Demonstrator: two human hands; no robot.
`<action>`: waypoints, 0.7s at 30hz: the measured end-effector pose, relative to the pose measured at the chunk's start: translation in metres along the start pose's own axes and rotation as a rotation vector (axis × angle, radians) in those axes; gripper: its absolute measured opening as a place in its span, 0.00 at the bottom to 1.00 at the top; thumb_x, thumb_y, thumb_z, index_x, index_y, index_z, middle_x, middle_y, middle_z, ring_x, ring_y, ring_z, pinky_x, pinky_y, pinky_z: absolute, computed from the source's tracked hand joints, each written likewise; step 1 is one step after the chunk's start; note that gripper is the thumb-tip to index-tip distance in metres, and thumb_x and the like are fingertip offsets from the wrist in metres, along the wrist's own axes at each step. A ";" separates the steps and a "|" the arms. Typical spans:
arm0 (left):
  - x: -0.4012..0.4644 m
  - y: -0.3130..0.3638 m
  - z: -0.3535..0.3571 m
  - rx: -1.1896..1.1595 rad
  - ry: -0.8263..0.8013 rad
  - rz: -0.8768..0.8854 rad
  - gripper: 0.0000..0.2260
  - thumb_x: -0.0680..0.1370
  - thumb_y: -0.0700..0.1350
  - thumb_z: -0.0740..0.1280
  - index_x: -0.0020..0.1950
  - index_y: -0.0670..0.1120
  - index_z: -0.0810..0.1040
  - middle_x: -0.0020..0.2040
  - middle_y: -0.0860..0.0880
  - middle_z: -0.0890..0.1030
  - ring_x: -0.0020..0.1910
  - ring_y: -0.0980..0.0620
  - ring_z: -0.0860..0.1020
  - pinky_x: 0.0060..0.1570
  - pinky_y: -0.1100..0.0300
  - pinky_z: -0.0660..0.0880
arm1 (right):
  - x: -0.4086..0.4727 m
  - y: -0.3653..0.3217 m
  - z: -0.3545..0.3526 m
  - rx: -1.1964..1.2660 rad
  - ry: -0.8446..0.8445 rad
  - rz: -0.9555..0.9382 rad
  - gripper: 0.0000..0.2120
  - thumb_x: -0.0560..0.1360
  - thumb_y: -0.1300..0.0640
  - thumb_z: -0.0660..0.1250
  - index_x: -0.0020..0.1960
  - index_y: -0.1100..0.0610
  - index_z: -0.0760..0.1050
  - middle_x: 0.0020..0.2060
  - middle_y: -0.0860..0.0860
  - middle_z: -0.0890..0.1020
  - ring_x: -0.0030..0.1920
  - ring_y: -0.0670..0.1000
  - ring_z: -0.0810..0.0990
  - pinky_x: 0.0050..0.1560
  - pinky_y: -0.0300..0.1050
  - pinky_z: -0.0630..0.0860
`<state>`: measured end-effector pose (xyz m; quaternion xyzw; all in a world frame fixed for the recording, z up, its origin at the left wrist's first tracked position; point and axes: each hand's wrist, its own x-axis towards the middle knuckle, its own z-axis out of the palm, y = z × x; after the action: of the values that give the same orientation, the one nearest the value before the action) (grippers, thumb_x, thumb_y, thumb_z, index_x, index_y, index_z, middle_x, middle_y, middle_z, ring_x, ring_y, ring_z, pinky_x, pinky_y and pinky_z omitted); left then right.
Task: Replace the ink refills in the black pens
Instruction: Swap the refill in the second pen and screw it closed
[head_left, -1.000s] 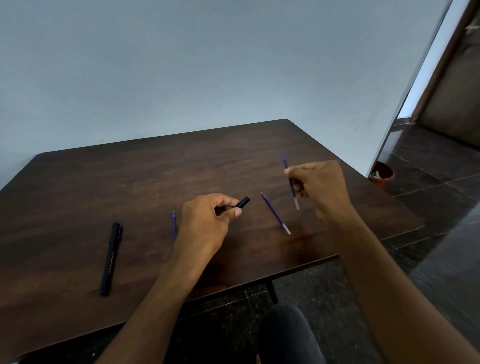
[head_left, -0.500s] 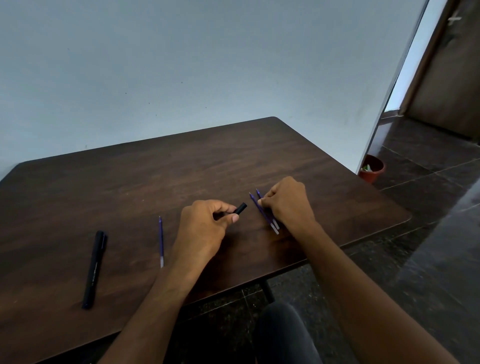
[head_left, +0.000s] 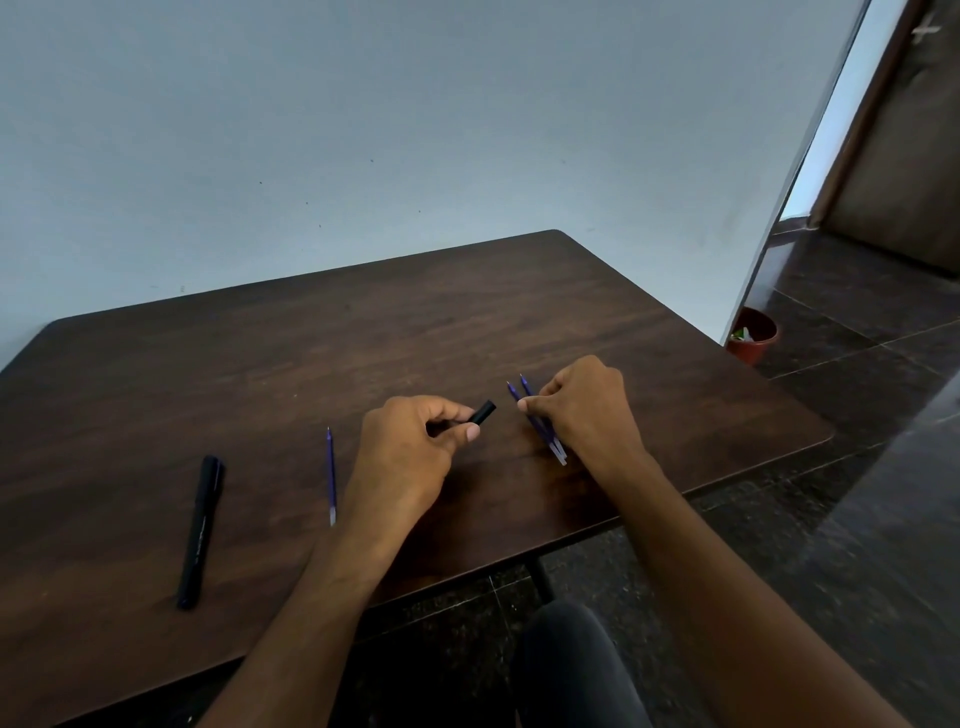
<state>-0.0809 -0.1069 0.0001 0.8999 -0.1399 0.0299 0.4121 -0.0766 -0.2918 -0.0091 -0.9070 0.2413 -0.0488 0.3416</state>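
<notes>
While left hand (head_left: 410, 452) grips pen barrel (head_left: 482, 413), pot (head_left: 753, 339) holds scraps

A: What lies under the fingers (head_left: 452, 413)?

B: A dark brown wooden table with rounded corners (head_left: 467, 312). It spreads out on every side of them.

A: And beyond them?

B: A plain pale blue-grey wall (head_left: 363, 130) with a few small dark specks stands behind the table's far edge.

A: Anything off to their right?

B: A small round reddish-brown pot (head_left: 753, 340) stands at the wall's corner on a glossy dark speckled tiled floor (head_left: 857, 467), with green and white bits inside. Further back is a brown panelled door (head_left: 909, 182).

A: Nearer than the fingers?

B: A slanted black table leg (head_left: 540, 579) shows under the near edge, with a dark grey clothed knee (head_left: 571, 665) just below.
</notes>
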 end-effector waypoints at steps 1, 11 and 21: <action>0.000 -0.001 -0.001 -0.008 0.006 -0.002 0.09 0.76 0.46 0.74 0.55 0.52 0.85 0.47 0.58 0.83 0.43 0.66 0.76 0.45 0.75 0.68 | 0.000 0.000 -0.001 0.008 0.003 -0.004 0.17 0.73 0.47 0.75 0.48 0.62 0.86 0.43 0.56 0.86 0.46 0.53 0.85 0.52 0.51 0.83; -0.005 -0.035 -0.046 -0.111 0.112 -0.089 0.07 0.74 0.47 0.76 0.48 0.58 0.85 0.41 0.62 0.83 0.38 0.69 0.80 0.38 0.68 0.77 | -0.013 -0.012 0.004 0.121 0.167 -0.116 0.09 0.74 0.60 0.73 0.35 0.56 0.84 0.38 0.53 0.87 0.40 0.49 0.85 0.41 0.44 0.81; -0.014 -0.069 -0.091 -0.089 0.244 -0.176 0.08 0.75 0.47 0.75 0.54 0.53 0.85 0.42 0.61 0.82 0.44 0.63 0.80 0.47 0.61 0.79 | -0.049 -0.093 0.053 0.065 -0.157 -0.233 0.09 0.74 0.54 0.75 0.35 0.51 0.82 0.40 0.50 0.86 0.41 0.46 0.83 0.38 0.39 0.76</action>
<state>-0.0699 0.0074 0.0076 0.8793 -0.0105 0.0967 0.4663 -0.0690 -0.1769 0.0139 -0.9183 0.1049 -0.0248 0.3809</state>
